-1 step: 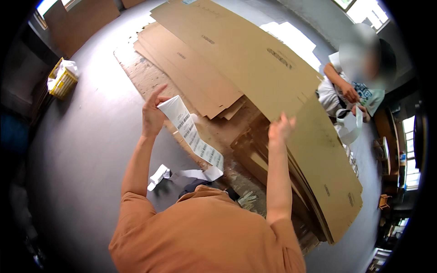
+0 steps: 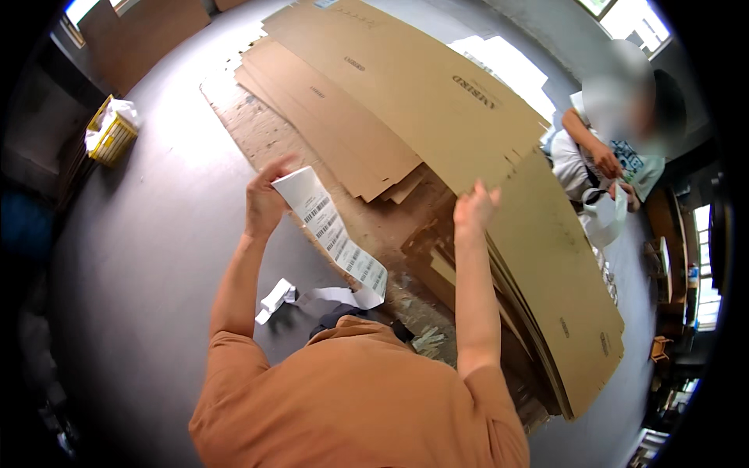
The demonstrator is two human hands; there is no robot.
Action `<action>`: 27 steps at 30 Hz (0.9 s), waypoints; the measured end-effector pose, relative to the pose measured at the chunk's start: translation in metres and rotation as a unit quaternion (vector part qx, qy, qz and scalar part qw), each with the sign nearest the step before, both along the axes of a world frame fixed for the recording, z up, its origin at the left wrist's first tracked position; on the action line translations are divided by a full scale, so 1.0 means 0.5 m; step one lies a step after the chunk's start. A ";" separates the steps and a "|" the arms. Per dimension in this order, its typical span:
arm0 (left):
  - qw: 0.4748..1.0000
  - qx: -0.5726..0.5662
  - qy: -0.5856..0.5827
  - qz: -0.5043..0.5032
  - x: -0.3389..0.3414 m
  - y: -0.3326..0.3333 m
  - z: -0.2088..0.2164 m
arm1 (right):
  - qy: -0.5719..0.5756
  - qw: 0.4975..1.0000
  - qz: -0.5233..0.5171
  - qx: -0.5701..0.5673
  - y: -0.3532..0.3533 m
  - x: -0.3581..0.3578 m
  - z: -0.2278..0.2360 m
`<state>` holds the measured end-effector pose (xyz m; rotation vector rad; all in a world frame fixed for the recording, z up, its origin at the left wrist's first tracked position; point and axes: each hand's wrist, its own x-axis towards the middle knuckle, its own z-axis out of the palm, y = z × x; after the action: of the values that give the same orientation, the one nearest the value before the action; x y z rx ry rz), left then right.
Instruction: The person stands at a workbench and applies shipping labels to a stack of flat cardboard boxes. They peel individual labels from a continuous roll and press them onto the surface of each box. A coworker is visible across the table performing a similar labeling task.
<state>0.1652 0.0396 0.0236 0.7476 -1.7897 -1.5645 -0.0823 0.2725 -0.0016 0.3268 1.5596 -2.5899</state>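
Note:
My left hand (image 2: 268, 204) grips the upper end of a long white strip of barcode labels (image 2: 337, 234). From there the strip hangs down toward my lap, where it bends and trails off to the left in loose folds. Over the edge of a large flat cardboard sheet (image 2: 538, 234) is my right hand (image 2: 477, 207), its fingers drawn together. Anything between those fingers is too small or hidden to make out. The big sheet tops a stack of similar sheets, whose layered edges show beside my right forearm.
Smaller cardboard sheets (image 2: 335, 117) lie left of the big one, on a worn board (image 2: 261, 129). Across the stack, another person (image 2: 601, 148) handles a white strip (image 2: 607, 214). A yellow basket (image 2: 115, 142) with white material stands on the grey floor at far left.
My left index finger, stretched out before, is now bent in toward the label strip. My right hand has shifted slightly left over the cardboard. The view has moved a little.

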 end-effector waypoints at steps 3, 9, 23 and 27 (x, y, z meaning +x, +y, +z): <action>0.969 -0.235 -0.007 -0.074 0.040 -0.014 -0.012 | 0.040 0.998 0.046 0.033 -0.132 -0.038 -0.095; 0.959 -0.266 0.008 -0.096 0.009 0.011 0.035 | -0.070 0.985 0.088 0.133 -0.193 -0.048 -0.180; 0.934 -0.272 0.069 -0.220 -0.262 0.275 0.097 | 0.203 0.930 0.266 0.149 0.170 0.170 0.135; 0.851 -0.264 0.157 -0.426 -0.308 0.333 0.089 | 0.172 0.952 0.216 0.128 0.256 0.166 0.142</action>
<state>0.0114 0.2060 0.0679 -0.6312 -2.2558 -1.4164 0.0010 0.4006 0.0694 -0.4317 1.8278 -2.1851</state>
